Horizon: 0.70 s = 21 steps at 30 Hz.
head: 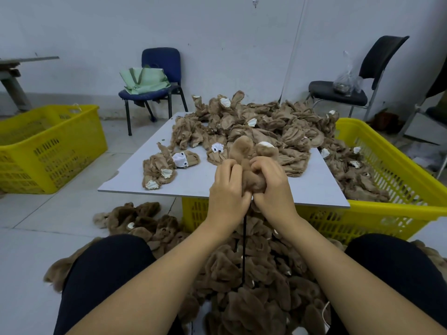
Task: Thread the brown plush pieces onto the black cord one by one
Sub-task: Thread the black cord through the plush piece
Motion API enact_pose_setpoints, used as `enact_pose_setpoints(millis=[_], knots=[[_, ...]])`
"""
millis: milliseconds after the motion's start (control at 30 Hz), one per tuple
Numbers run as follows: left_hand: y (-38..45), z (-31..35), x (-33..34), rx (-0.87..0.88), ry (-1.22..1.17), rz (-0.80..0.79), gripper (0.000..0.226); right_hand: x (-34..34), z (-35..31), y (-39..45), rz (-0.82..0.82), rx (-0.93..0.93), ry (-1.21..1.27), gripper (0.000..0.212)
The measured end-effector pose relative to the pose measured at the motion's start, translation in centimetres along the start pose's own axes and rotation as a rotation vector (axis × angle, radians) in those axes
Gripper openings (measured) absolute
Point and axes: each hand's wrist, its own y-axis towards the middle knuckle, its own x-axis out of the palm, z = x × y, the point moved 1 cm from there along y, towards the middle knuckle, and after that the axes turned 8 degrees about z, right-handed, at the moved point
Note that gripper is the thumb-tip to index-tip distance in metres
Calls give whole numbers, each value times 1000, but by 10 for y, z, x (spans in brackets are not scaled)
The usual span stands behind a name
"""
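Nearest us, threaded plush pieces point(244, 281) heap between our knees along the black cord point(244, 240). Above, our left hand point(228, 189) and right hand point(271, 187) both grip one brown plush piece point(251, 175) — fingers curled tight. Beyond, more pieces point(261, 126) cover the white board point(193, 175) — spilling into a yellow crate point(399, 189).

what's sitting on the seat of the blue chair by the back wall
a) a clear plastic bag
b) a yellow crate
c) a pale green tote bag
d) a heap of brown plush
c: a pale green tote bag lies on the seat of the blue chair; the clear plastic bag rests on the black chair to the right instead.
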Motion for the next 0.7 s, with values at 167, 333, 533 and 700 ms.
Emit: enact_pose_setpoints(millis=[167, 333, 533, 700], knots=[[-2, 2, 1, 71, -75, 151, 22, -4, -2, 3, 59, -147, -45, 39], [-12, -1, 15, -45, -28, -56, 34, 2, 8, -1, -122, 64, -15, 37], [14, -12, 1, -55, -319, -213, 18, 1, 15, 0, -134, 324, 93, 38], [33, -6, 1, -459, -573, -155, 9, -2, 11, 2, -64, 380, 175, 47]])
